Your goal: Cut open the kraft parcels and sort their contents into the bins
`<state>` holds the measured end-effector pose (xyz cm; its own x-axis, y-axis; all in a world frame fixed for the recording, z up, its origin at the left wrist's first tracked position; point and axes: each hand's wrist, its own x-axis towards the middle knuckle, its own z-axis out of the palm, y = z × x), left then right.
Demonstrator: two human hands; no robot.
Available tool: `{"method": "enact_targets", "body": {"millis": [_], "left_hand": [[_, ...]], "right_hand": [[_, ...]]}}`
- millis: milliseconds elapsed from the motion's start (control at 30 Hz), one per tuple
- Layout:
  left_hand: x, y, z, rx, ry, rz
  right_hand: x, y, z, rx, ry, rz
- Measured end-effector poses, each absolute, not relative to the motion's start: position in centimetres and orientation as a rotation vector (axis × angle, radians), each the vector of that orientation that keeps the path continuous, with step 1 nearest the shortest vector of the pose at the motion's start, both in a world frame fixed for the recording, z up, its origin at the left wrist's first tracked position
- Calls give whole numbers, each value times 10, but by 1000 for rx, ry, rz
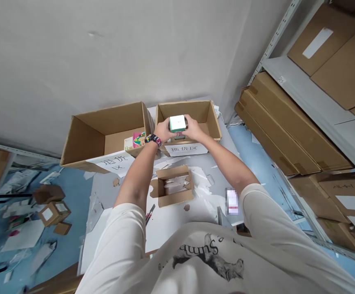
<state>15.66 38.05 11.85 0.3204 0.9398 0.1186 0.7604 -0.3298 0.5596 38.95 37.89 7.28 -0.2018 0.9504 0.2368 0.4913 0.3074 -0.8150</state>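
Between my two hands is a small white and green box [177, 123], held over the right labelled carton [212, 122]. My left hand [163, 131], with a dark patterned band at the wrist, grips its left side. Against its right side my right hand [193, 128] is pressed, fingers wrapped round it. Part of a pinkish and green item shows just below the box, too small to make out. The left labelled carton [87, 136] holds a colourful pink and green package [139, 139] near its right end.
A small open carton [175, 201] with packing paper lies on the table [165, 232], a cutter [149, 214] at its left. At the right is a phone-like item [232, 201]. Shelves with cartons [293, 122] stand right; boxes [54, 213] litter the left floor.
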Motion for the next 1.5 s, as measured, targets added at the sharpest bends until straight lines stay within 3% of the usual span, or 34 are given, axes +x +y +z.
{"method": "enact_targets", "body": {"millis": [167,400,733,1000,1267,1500], "left_hand": [[153,385,80,2138,1562,356],[141,384,63,2103,1572,82],[117,370,70,1960,1366,547],[68,258,63,1861,1260,840],[17,119,1,1663,1400,859],[1,59,-47,1413,1745,913]], "right_hand": [[383,372,41,-1441,-1780,921],[374,358,29,-1494,-1820,1029],[368,339,46,-1528,-1817,936],[373,252,41,-1378,-1599,949],[370,144,9,-1418,-1574,979],[375,85,-36,-1746,-1391,765]]}}
